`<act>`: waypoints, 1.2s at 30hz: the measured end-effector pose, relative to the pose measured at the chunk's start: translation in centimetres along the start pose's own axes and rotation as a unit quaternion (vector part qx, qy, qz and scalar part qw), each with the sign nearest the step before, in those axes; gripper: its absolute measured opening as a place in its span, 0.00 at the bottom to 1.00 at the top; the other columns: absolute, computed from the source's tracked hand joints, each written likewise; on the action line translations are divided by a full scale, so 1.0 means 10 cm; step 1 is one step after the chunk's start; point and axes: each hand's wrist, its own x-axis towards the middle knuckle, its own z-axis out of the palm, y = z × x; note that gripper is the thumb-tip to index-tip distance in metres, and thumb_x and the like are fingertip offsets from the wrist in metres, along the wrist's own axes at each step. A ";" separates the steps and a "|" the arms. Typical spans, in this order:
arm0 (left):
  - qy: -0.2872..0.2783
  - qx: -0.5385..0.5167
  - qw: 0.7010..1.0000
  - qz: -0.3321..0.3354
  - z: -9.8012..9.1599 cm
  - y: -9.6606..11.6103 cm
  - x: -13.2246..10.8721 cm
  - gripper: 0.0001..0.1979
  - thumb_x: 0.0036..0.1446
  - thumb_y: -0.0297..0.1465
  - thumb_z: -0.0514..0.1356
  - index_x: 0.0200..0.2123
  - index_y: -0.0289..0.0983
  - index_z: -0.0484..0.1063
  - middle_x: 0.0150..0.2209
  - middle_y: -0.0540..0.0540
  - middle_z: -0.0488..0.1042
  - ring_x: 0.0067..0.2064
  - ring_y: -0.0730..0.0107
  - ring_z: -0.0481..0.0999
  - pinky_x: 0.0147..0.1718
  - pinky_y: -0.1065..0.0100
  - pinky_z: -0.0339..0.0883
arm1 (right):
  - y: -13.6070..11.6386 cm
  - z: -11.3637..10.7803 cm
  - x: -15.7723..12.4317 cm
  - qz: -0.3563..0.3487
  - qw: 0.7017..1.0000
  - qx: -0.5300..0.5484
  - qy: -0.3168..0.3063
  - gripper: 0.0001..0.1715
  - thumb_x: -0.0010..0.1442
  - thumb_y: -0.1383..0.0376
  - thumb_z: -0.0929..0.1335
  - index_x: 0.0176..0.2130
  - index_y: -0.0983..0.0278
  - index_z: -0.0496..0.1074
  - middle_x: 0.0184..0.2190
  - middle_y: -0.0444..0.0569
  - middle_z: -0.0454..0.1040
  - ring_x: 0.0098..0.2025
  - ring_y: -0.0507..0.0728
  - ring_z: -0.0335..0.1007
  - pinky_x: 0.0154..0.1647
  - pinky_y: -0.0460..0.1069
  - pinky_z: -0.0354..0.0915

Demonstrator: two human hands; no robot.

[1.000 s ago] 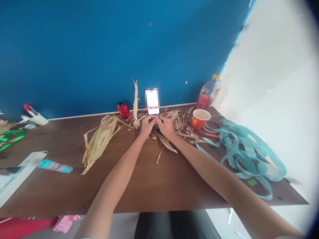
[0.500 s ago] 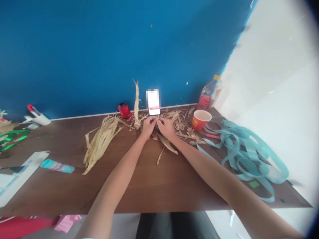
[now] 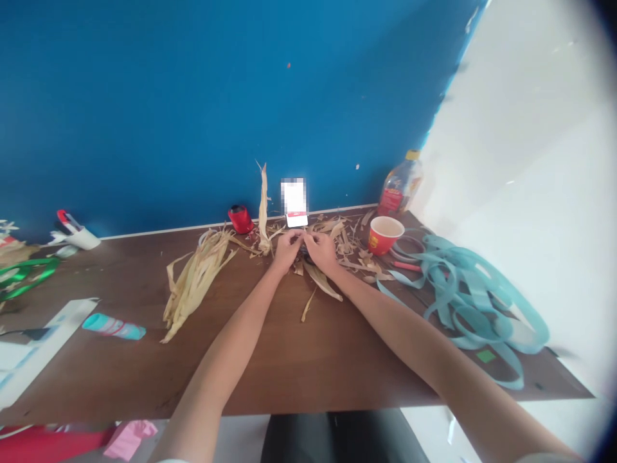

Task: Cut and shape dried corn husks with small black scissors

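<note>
My left hand [image 3: 288, 249] and my right hand [image 3: 321, 249] meet fingertip to fingertip near the back of the table, fingers closed. What they pinch between them is too small to make out. Something dark shows just under my right hand. Around both hands lie dry husk scraps [image 3: 343, 239], and a longer husk strip [image 3: 322, 281] points out toward the front. Left of my left hand, a tall husk piece [image 3: 263, 209] stands upright. Farther left spreads a bundle of dry husks [image 3: 200, 276]. Behind the hands a phone [image 3: 296, 220] leans by the wall.
A red can [image 3: 240, 219] stands at the back. To the right are a red paper cup [image 3: 384, 235], a plastic bottle [image 3: 400, 186] and tangled blue ribbon [image 3: 482, 296]. A blue roll [image 3: 114, 326], a white pen cup [image 3: 85, 238] and green ribbon [image 3: 33, 273] lie left.
The view has shifted slightly, so the wall and back objects sit a little lower. Both hands stay together in nearly the same pose.
</note>
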 end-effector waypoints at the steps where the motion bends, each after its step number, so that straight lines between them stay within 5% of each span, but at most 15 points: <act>1: -0.001 0.004 1.000 0.002 0.00 0.00 0.00 0.14 0.54 0.40 0.62 0.37 0.35 0.77 0.38 0.43 0.78 0.39 0.65 0.75 0.43 0.64 0.67 | 0.00 0.00 0.00 0.005 1.000 0.003 -0.001 0.18 0.57 0.59 0.60 0.19 0.62 0.61 0.17 0.43 0.64 0.25 0.53 0.60 0.26 0.47 0.50; 36: -0.006 0.037 0.999 -0.002 -0.01 -0.05 0.01 0.14 0.58 0.39 0.59 0.40 0.34 0.76 0.39 0.43 0.78 0.40 0.65 0.75 0.43 0.64 0.68 | 0.04 0.06 0.00 -0.039 0.999 -0.021 0.015 0.14 0.57 0.60 0.61 0.22 0.62 0.66 0.20 0.43 0.67 0.25 0.53 0.59 0.27 0.47 0.52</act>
